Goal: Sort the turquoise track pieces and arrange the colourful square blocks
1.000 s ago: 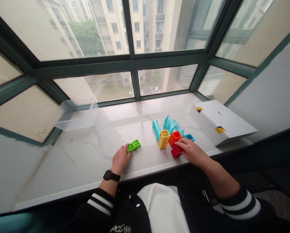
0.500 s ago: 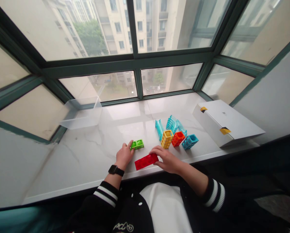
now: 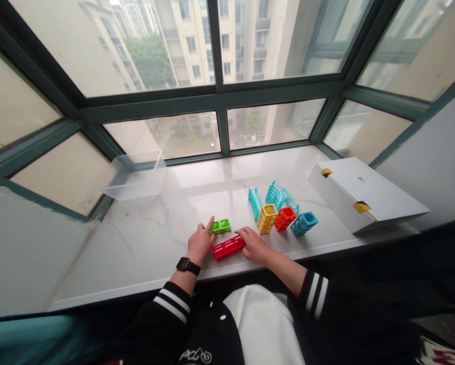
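On the white sill lies a green toy block with round openings in its top. My left hand is at its left end, with thumb and index finger against it. In front of it rests a long red toy block, slotted side up. The fingers of my right hand close over its right end. Just right of that hand stand a yellow block, an orange-red block and a blue block, all hollow with open tops.
Translucent blue track pieces lie behind the upright blocks. A clear plastic bin sits at the back left by the window. A white box with yellow-and-black tabs is on the right. The sill's front edge runs close to my body.
The red block has turned from its smooth face to its slotted face and now lies nearer the green block. My right hand has shifted with it. The left index finger has straightened.
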{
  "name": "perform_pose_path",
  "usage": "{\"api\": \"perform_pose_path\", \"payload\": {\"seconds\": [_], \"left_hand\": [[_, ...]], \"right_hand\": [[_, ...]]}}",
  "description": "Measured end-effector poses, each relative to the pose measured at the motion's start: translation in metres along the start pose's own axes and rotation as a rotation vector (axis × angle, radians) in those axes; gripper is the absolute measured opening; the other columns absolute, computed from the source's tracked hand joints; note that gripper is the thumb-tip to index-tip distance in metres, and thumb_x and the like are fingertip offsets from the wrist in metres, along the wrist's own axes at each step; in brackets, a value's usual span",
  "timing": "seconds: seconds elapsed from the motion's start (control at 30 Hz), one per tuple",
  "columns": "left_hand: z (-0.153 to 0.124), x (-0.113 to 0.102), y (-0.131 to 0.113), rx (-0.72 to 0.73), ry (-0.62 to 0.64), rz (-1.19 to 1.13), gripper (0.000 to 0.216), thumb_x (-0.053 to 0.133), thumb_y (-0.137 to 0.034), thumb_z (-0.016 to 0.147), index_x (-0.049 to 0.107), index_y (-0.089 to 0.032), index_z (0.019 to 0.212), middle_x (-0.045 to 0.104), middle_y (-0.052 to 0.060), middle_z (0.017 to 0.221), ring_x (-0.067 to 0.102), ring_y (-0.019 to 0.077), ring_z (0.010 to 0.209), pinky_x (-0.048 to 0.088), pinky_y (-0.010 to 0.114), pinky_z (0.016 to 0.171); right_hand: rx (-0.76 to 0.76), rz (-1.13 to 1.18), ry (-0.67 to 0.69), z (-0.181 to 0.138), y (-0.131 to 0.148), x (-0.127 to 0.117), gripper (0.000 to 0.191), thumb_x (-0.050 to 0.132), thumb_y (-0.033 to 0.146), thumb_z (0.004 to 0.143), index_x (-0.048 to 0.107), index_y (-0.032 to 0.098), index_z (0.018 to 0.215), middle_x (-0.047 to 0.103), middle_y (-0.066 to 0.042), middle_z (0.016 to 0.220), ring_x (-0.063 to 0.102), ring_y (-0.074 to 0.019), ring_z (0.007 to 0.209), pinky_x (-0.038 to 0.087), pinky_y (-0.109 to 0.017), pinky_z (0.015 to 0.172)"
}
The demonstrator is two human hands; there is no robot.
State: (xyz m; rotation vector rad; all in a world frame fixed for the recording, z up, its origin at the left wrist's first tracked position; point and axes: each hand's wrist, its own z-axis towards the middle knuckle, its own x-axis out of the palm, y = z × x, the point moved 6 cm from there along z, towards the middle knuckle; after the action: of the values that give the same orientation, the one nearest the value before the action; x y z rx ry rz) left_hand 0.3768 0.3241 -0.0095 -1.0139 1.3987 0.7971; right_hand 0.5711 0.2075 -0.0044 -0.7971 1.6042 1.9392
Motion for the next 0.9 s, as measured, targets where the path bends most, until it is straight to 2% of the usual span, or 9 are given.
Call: {"api": "perform_pose_path", "payload": {"seconds": [0.13,0.23,0.33,0.43,0.53,0.6,0.7,0.8,0.9], "left_hand": [[0.001,0.000,-0.001,0.018,0.032,0.007,0.065,0.045,-0.045,0.106,0.023,-0.042,0.166,0.058,0.009,0.117,0.069,0.0222,0.084,0.049,0.031,0.070],[0.002,0.001,-0.002,0.047,0.047,0.007,0.066,0.046,-0.045,0.105,0.021,-0.042,0.167,0.059,0.009,0.118,0.070,0.0238,0.086,0.050,0.032,0.070],[0.002,0.002,-0.002,0.078,0.052,-0.027,0.070,0.047,-0.044,0.104,0.019,-0.037,0.168,0.059,0.011,0.124,0.070,0.0254,0.093,0.051,0.034,0.075],[0.000,0.004,0.003,0.075,0.009,-0.127,0.077,0.052,-0.038,0.100,0.019,-0.023,0.167,0.059,0.014,0.135,0.068,0.0281,0.108,0.053,0.036,0.085],[-0.004,0.004,0.015,0.059,-0.058,-0.207,0.067,0.056,-0.029,0.095,0.035,-0.012,0.156,0.057,0.017,0.140,0.064,0.0284,0.119,0.053,0.036,0.092],[-0.009,0.005,0.027,0.042,-0.076,-0.215,0.054,0.054,-0.023,0.094,0.045,-0.011,0.146,0.058,0.017,0.136,0.064,0.0273,0.120,0.053,0.036,0.095],[-0.016,0.003,0.043,0.034,-0.069,-0.205,0.042,0.050,-0.019,0.096,0.053,-0.013,0.137,0.061,0.016,0.132,0.063,0.0261,0.121,0.052,0.037,0.101],[-0.022,0.000,0.052,0.068,-0.047,-0.197,0.045,0.049,-0.017,0.097,0.053,-0.017,0.142,0.062,0.014,0.137,0.061,0.0249,0.124,0.050,0.037,0.105],[-0.026,-0.003,0.055,0.069,-0.054,-0.171,0.059,0.048,-0.015,0.097,0.043,-0.023,0.156,0.062,0.012,0.144,0.059,0.0264,0.126,0.051,0.038,0.101]], "right_hand": [[-0.136,-0.013,-0.081,0.016,0.030,-0.001,0.064,0.057,0.003,0.073,0.059,0.021,0.134,0.055,-0.013,0.145,0.048,-0.0288,0.139,0.038,-0.048,0.122],[-0.057,-0.105,-0.110,0.045,0.036,0.003,0.054,0.059,0.012,0.084,0.057,0.018,0.138,0.058,-0.016,0.143,0.049,-0.0295,0.137,0.038,-0.048,0.121],[0.037,-0.281,0.047,0.075,0.034,0.019,0.056,0.063,0.023,0.092,0.051,0.013,0.146,0.054,-0.020,0.148,0.048,-0.0313,0.137,0.038,-0.047,0.119],[0.071,-0.380,0.176,0.093,0.032,0.029,0.043,0.063,0.022,0.093,0.059,0.013,0.135,0.062,-0.019,0.136,0.055,-0.0296,0.127,0.044,-0.042,0.111],[0.087,-0.404,0.206,0.099,0.031,0.029,0.034,0.065,0.024,0.094,0.063,0.016,0.126,0.064,-0.016,0.130,0.059,-0.0293,0.121,0.047,-0.039,0.104],[0.113,-0.425,0.214,0.099,0.028,0.027,0.037,0.066,0.030,0.095,0.061,0.017,0.130,0.062,-0.017,0.131,0.061,-0.0299,0.119,0.048,-0.039,0.101],[0.165,-0.454,0.221,0.099,0.023,0.024,0.044,0.063,0.035,0.098,0.057,0.021,0.139,0.062,-0.017,0.133,0.065,-0.0300,0.115,0.049,-0.040,0.097],[0.210,-0.466,0.229,0.101,0.019,0.023,0.048,0.056,0.032,0.102,0.050,0.028,0.149,0.066,-0.014,0.129,0.068,-0.0281,0.110,0.049,-0.038,0.094],[0.244,-0.465,0.217,0.104,0.017,0.023,0.051,0.047,0.026,0.104,0.044,0.032,0.155,0.068,-0.013,0.127,0.068,-0.0281,0.112,0.049,-0.038,0.093]]}}
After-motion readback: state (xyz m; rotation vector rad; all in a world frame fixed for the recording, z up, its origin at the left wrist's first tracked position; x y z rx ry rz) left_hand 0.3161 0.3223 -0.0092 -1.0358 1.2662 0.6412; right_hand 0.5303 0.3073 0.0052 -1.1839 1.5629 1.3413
